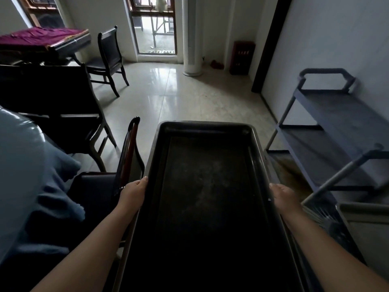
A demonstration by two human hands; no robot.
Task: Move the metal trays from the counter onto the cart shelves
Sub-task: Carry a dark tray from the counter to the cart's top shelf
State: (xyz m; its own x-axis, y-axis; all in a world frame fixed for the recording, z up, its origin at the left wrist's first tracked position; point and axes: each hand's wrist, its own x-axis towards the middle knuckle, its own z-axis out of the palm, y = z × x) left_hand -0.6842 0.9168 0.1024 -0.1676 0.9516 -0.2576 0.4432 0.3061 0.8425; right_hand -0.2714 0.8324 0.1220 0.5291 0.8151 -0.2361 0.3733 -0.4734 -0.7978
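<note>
1. A large, dark, rectangular metal tray [208, 197] with a raised rim fills the lower middle of the view, held up in the air in front of the person, above the floor.
2. Its long axis runs straight away from the person, with one short end near the body and the far short end pointing toward the back of the room. It sits roughly level, open side up, and its dull base looks scuffed.
3. The left hand [133, 191] clasps the tray's left long rim, thumb lying on top of the edge and the other fingers hidden beneath.
4. The right hand [283, 197] clasps the right long rim in the same way, thumb on top. Both forearms are bare.
5. To the right, against a pale wall, stands a grey cart [334, 131] with flat tiered shelves, metal posts and a looped handle at its far end. It is near the tray but apart from it.
6. The floor [179, 98] is glossy, pale stone tile that reflects daylight.
7. To the left are dark wooden chairs [109, 60] and a table draped in a magenta cloth [42, 36].
8. At the back are a glass door [155, 26] and a white round column [192, 34].
9. Blue fabric [31, 175] bunches at the lower left.
</note>
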